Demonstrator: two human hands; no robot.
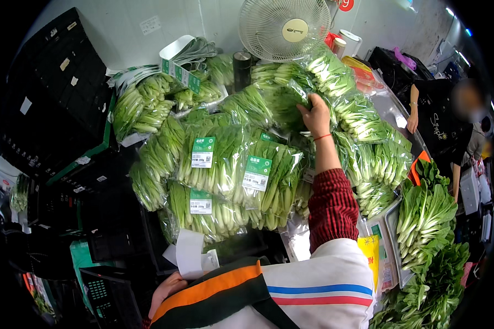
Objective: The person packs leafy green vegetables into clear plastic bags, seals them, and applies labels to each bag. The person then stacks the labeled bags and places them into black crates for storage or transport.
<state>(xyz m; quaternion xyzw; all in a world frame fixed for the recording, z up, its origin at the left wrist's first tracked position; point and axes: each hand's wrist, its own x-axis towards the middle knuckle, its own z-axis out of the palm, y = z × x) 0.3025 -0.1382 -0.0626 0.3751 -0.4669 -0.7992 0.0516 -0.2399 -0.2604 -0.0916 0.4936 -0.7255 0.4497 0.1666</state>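
My right hand (316, 116) reaches forward, its thumb and fingers closed on the clear plastic of a bag of leafy greens (286, 105) at the back of the pile. The fingertips are partly hidden by the bag. Low on the left, my left hand (169, 288) is curled at the lower end of a white label strip (190, 255), which stands up from it in loops. My sleeve covers part of that hand. Between the hands lie bagged greens with green-and-white labels (202, 152), stacked in layers.
More bagged greens (362, 120) are piled on the right, with loose greens (422, 225) beyond. A fan (282, 27) and a dark cylindrical container (241, 70) stand at the back. Black crates (60, 98) rise on the left. A co-worker's hand (412, 122) rests at the right.
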